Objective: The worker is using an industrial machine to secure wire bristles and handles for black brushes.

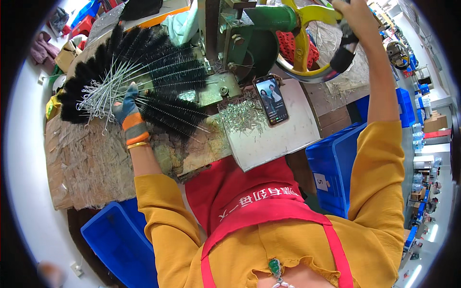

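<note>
My left hand (126,106), in a grey and orange work glove, is closed on the wire stem of a black-bristled tube brush (173,113), whose tip points toward the press. Around and beyond it, more black brushes (165,62) fan out, their looped wire handles (98,98) gathered in a pile. At the upper right my bare right hand (356,19) grips the rim of a yellow handwheel (302,48), near a section wrapped in black. The wheel belongs to a green metal press (266,19). The left fingertips are partly hidden among the wires.
A phone (270,101) lies on a white board (278,139) beside a heap of wire clippings (242,116). Below the worn workbench (91,163) stand blue bins (336,163) at both sides. A red mesh piece (285,45) shows behind the wheel.
</note>
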Demonstrator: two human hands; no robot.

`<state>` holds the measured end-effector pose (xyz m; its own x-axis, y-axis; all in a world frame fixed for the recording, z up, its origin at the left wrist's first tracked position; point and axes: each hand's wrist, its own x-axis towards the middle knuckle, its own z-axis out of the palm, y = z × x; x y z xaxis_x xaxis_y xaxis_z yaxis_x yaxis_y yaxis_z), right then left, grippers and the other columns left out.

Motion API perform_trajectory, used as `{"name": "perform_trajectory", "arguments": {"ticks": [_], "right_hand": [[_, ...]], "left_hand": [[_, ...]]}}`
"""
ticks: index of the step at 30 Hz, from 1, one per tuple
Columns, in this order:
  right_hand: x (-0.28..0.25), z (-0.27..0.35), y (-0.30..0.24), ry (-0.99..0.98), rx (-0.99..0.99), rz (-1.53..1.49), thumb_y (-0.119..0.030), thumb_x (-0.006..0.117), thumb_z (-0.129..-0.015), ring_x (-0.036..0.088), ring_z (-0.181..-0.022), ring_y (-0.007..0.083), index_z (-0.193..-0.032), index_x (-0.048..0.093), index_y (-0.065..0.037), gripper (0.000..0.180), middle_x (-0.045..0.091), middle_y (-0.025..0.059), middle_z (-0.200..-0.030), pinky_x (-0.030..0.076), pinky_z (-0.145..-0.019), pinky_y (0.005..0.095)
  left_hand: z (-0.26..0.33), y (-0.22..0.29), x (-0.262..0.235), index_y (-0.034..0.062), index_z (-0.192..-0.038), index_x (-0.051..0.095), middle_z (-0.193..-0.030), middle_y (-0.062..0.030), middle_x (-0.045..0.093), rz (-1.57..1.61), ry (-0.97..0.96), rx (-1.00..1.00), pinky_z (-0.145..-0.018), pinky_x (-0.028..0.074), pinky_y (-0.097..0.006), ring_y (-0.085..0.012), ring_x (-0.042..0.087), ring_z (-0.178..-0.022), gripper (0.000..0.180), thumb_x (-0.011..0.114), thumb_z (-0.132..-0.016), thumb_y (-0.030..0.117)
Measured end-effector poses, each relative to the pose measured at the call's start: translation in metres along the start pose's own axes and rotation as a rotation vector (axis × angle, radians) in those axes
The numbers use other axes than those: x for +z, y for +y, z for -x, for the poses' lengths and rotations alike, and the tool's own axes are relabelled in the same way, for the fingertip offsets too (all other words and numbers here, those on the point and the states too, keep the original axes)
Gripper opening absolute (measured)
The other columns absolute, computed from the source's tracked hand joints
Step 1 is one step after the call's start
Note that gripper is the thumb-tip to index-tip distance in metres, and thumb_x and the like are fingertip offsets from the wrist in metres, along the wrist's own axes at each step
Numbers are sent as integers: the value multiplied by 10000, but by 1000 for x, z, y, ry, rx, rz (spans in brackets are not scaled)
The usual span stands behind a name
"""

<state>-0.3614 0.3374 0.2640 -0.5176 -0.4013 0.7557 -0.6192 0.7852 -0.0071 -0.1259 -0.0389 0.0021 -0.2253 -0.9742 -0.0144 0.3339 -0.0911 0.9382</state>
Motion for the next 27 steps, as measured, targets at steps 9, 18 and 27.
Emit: {"name": "perform_trajectory", "arguments": {"ticks": [9,18,27], "right_hand": [[12,-64,8,-381,143,-319,-155,575,-663,593,-684,303,-862,586,70,300,593,211,-705,458,-645,346],[36,128,-49,559,381,-685,-129,605,-719,559,-764,172,-1019,490,16,352,568,97,-861,452,-729,301],[25,65,27,98,142,-254,-182,601,-711,579,-779,283,-1043,498,9,397,585,166,-863,445,-772,351]], "left_hand": [[11,15,13,-94,-717,516,-762,-156,626,-68,-64,124,-677,550,-287,-177,634,-677,219,720,-639,-90],[0,4,8,-61,-831,622,-773,-89,643,-176,-8,115,-711,501,-234,-121,615,-708,243,763,-638,-14],[3,13,19,-100,-864,524,-839,-147,611,-343,260,21,-661,524,-280,-132,581,-712,359,773,-622,-7]]}}
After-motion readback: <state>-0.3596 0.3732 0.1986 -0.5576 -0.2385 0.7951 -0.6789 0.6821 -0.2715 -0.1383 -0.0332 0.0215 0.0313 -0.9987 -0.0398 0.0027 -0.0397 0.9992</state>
